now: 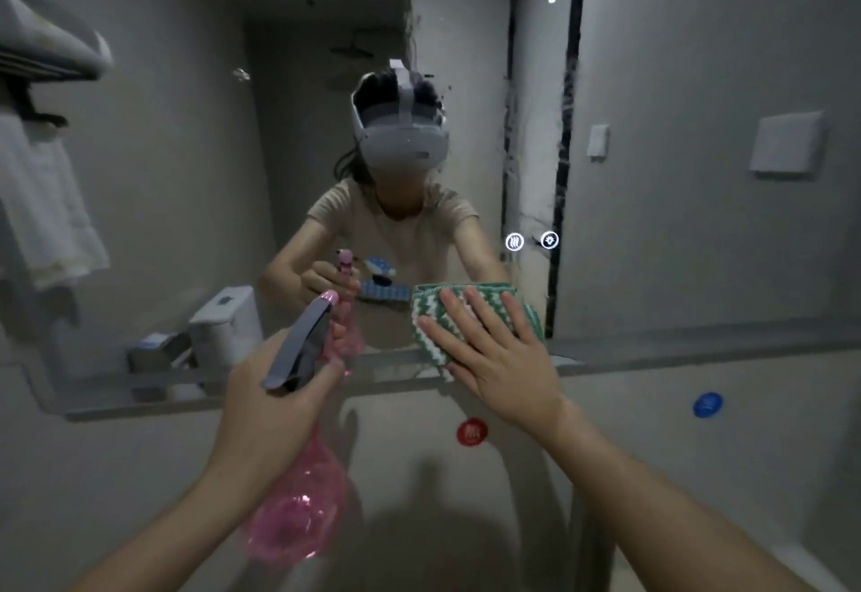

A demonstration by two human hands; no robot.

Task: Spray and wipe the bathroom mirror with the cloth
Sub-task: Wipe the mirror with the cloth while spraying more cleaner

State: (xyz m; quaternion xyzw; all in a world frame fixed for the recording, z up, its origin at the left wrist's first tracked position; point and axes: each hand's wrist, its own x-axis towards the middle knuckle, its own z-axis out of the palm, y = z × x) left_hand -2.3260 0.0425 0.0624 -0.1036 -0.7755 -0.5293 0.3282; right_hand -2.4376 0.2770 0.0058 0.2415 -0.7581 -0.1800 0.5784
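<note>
Pink plastic catches the eye first: a translucent pink spray bottle (298, 512) hangs in the lower middle of the frame, its grey trigger head (300, 344) with a pink nozzle tip pointing up toward the mirror (326, 148). The left hand (275, 400), low and left of centre, is wrapped round the bottle's neck, fingers curled about it under the trigger, so the grip is closed firmly on the bottle. To its right, the right hand (494, 354) lies flat with fingers straight and slightly spread, pressing a green-and-white zigzag cloth (428, 326) against the glass at the mirror's bottom edge, just above the narrow grey ledge (140, 400) that runs along under it. The cloth is bunched beneath the palm, showing mostly to the left of and above the fingers, and its reflection meets it in the glass. The mirror fills the upper middle of the frame and shows a person in a beige short-sleeved top wearing a grey headset, along with two small lit round icons (532, 241) at its right side. Smears or streaks mark the glass near the dark vertical frame (566, 125) reflected at the right. At the upper left, white towels (46, 204) hang from a rack. On the wall below the mirror sit a red round sticker (472, 431) and, further right, a blue one (707, 404).
</note>
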